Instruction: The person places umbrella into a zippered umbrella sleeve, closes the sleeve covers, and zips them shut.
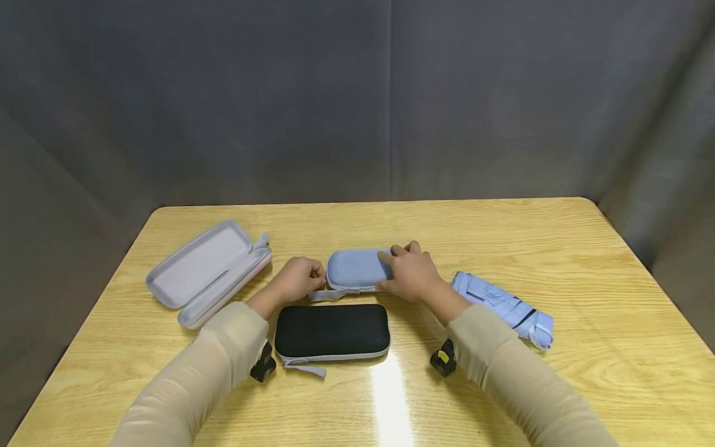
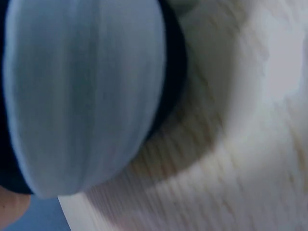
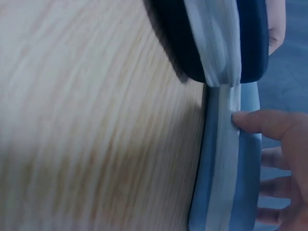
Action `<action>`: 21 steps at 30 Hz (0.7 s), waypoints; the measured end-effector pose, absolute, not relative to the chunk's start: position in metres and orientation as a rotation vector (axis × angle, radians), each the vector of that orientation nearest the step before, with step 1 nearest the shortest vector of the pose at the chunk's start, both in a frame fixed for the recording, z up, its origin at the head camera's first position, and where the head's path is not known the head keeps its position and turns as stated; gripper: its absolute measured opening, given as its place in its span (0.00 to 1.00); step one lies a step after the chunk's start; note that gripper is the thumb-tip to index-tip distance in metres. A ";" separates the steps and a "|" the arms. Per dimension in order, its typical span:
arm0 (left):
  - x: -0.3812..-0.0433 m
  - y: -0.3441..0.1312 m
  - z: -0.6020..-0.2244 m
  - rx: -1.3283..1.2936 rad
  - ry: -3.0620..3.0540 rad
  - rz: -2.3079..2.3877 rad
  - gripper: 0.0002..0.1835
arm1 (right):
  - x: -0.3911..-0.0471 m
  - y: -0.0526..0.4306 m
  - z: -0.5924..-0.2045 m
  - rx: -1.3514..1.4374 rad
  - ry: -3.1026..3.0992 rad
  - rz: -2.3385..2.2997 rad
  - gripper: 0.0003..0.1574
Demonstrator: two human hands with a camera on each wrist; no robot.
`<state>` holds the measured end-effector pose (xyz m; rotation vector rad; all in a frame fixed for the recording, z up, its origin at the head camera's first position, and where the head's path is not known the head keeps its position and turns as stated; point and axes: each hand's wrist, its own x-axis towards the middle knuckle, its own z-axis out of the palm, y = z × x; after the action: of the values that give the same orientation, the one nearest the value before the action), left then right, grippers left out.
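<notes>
Black case [image 1: 332, 331] lies before the blue case [image 1: 354, 269], umbrella [image 1: 494, 300] to its right.

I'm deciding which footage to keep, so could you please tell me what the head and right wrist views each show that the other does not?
Only the head view: the open case, the folded blue umbrella and the beige sleeves.

Only the right wrist view: the lower halves of the black case and blue case, beneath their pale bands.

Both: the two cases' upper halves, the right hand on the blue case, at least part of the left hand, the wooden table and the backdrop.
</notes>
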<state>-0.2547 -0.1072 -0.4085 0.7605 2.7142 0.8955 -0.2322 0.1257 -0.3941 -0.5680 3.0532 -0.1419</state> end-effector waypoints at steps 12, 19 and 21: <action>-0.239 -0.105 -0.413 0.858 2.643 0.905 0.03 | -0.212 0.132 -0.399 -0.543 3.115 -0.129 0.41; -0.238 -0.103 -0.414 0.863 2.625 0.917 0.03 | -0.203 0.135 -0.401 -0.566 3.145 -0.090 0.39; -0.238 -0.104 -0.415 0.857 2.616 0.930 0.03 | -0.200 0.135 -0.401 -0.565 3.151 -0.071 0.38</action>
<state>-0.2377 -0.1037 -0.4146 0.8566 2.6165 0.9295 -0.2003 0.1351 -0.4012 -0.5648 3.1508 -0.0705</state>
